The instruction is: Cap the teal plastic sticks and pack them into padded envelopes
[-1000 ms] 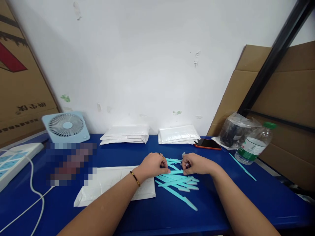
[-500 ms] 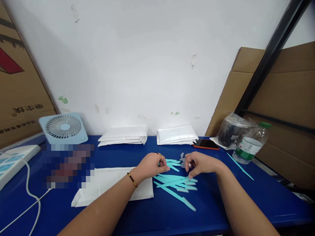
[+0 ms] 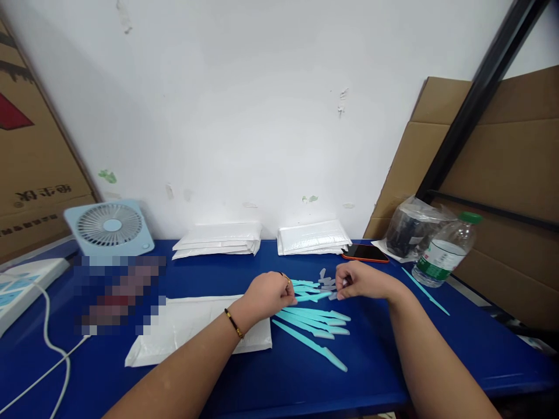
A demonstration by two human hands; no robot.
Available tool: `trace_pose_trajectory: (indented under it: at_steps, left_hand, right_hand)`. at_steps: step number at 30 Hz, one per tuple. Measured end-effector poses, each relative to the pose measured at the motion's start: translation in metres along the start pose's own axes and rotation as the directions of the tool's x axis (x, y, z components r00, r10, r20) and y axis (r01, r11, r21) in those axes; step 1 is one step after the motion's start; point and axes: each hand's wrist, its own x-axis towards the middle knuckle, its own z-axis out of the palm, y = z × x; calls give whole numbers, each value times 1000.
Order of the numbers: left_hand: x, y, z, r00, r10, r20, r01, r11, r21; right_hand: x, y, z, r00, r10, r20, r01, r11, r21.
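My left hand point(image 3: 274, 294) pinches the handle end of a turquoise eyebrow razor point(image 3: 314, 297), whose blade end points right. Just beyond my left hand lies a small group of similar turquoise razors point(image 3: 305, 284). Closer to me, several more razors point(image 3: 312, 321) with clear caps on their blade ends are fanned out on the table. My right hand point(image 3: 353, 280) has its fingers curled together beside a small pile of loose clear caps point(image 3: 325, 281). What sits between those fingers, if anything, is mostly hidden. A white padded envelope point(image 3: 187, 323) lies under my left forearm.
White padded envelopes point(image 3: 218, 238) are stacked by the wall, with another stack point(image 3: 312, 237) beside them. At right are a phone point(image 3: 365, 252), a bottle point(image 3: 445, 253), a bagged dark item point(image 3: 404, 233) and a lone razor point(image 3: 425, 291). A fan point(image 3: 111, 227) and power strip point(image 3: 32, 285) stand left.
A razor from the fanned group is now lifted in my left hand. My right hand has moved up and away from the fanned razors, towards the loose caps, its fingers closing.
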Motion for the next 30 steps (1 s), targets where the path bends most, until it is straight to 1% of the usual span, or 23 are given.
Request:
trace_pose_trajectory:
  at_steps: [2, 3, 4, 5, 7, 9, 11, 13, 15, 17, 19, 21, 22, 23, 25, 27, 28, 30]
  left_hand:
    - [3, -5, 0, 996, -15, -83, 19, 999, 44]
    - [3, -6, 0, 994, -22, -104, 28, 998, 52]
    - [4, -7, 1, 994, -24, -108, 29, 998, 49]
    - [4, -6, 2, 995, -17, -95, 20, 999, 36]
    - [2, -3, 4, 999, 13, -35, -13, 1000, 1]
    - [1, 3, 6, 999, 24, 28, -23, 999, -27]
    - [0, 7, 7, 997, -13, 78, 17, 999, -41]
    - [-1, 7, 6, 988, -68, 137, 78, 995, -67]
    - [0, 3, 5, 978, -107, 181, 125, 988, -90]
    - [1, -3, 3, 978, -126, 169, 144, 985, -99]
    - [2, -10, -1, 985, -146, 94, 154, 985, -79]
    - [2, -13, -6, 986, -169, -1, 169, 984, -50]
    - [1, -12, -8, 986, -166, -34, 165, 985, -45]
    - [0, -11, -9, 988, -146, -46, 144, 988, -50]
    - [-2, -5, -10, 998, -64, -2, 64, 995, -77]
    - [-4, 1, -8, 995, -1, 95, 10, 995, -97]
    - [-4, 4, -5, 990, -3, 140, 17, 995, -95]
    - [-4, 6, -1, 980, -56, 189, 70, 995, -71]
  right_hand:
    - [-1, 5, -3, 993, 74, -89, -76, 997, -19]
    - [-1, 6, -4, 990, 92, -106, -96, 995, -28]
    - [-2, 6, -4, 991, 96, -91, -99, 994, -38]
    - [-2, 6, -4, 995, 90, -47, -92, 995, -46]
    - [-3, 2, 0, 991, 86, 100, -81, 995, -59]
    - [-2, -3, 6, 965, 102, 243, -87, 993, -74]
    - [1, -7, 12, 940, 115, 322, -97, 993, -71]
    - [3, -9, 16, 931, 97, 351, -83, 995, -55]
    - [4, -8, 16, 936, 75, 344, -60, 997, -53]
    - [4, -4, 12, 962, 65, 266, -46, 996, -77]
    - [3, 2, 6, 991, 74, 111, -63, 993, -104]
    - [2, 5, 1, 996, 85, -42, -89, 989, -117]
    - [2, 6, -1, 993, 86, -87, -96, 988, -117]
    - [1, 5, -2, 991, 78, -105, -90, 990, -113]
    - [1, 1, 0, 997, 34, -65, -40, 995, -95]
    - [1, -7, 6, 999, -21, 33, 23, 997, -74]
    - [2, -10, 9, 995, -43, 92, 49, 996, -72]
    - [5, -17, 17, 980, -59, 189, 76, 993, -85]
